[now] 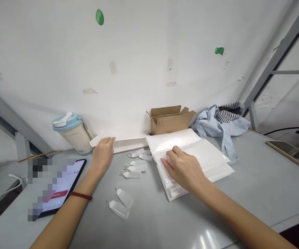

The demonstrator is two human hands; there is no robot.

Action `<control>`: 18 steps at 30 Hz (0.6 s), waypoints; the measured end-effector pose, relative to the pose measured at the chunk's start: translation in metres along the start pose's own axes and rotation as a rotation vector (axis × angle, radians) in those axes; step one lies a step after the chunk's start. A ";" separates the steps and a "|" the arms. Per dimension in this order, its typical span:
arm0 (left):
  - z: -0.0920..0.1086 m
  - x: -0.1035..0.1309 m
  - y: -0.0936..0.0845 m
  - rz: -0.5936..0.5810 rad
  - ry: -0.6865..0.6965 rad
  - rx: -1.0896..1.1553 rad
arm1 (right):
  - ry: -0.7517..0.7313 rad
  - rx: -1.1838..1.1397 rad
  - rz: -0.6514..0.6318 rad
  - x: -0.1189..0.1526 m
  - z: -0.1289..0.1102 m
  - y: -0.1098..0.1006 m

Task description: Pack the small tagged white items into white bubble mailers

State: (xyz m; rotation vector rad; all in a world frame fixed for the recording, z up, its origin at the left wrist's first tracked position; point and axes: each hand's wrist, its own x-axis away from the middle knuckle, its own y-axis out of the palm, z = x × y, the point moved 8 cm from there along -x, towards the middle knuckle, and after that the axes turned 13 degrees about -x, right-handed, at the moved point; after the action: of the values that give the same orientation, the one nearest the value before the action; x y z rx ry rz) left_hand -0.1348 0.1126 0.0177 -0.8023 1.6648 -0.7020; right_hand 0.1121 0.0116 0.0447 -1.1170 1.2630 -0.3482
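Note:
My left hand (pixel 104 151) has its fingers pressed together on the left end of a long white open box (pixel 131 144) by the wall. Over a stack of white bubble mailers (pixel 206 155) is my right hand (pixel 184 166), its fingers curled and the thumb apart from them; nothing shows between them. Several small clear squeeze bottles (pixel 119 210) lie between my two arms, some grouped just in front of the white box and two nearer to me. A brown cardboard box (pixel 172 123) stands open behind the mailers.
A cup with a blue lid (pixel 73 135) stands at the back left, beside a tablet (pixel 61 190) lying on the grey table (pixel 154 224). Blue cloth (pixel 216 121) is heaped at the back right. A phone (pixel 291 154) lies near the right edge.

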 end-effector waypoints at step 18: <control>0.090 0.074 -0.127 0.478 0.380 0.121 | -0.367 -0.093 0.271 0.009 -0.039 -0.019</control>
State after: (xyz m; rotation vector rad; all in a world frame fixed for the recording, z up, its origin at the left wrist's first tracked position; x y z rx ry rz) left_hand -0.0401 -0.0260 0.0561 -0.1683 2.0343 -0.6293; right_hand 0.0875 -0.0224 0.0594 -1.0157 1.0909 0.1172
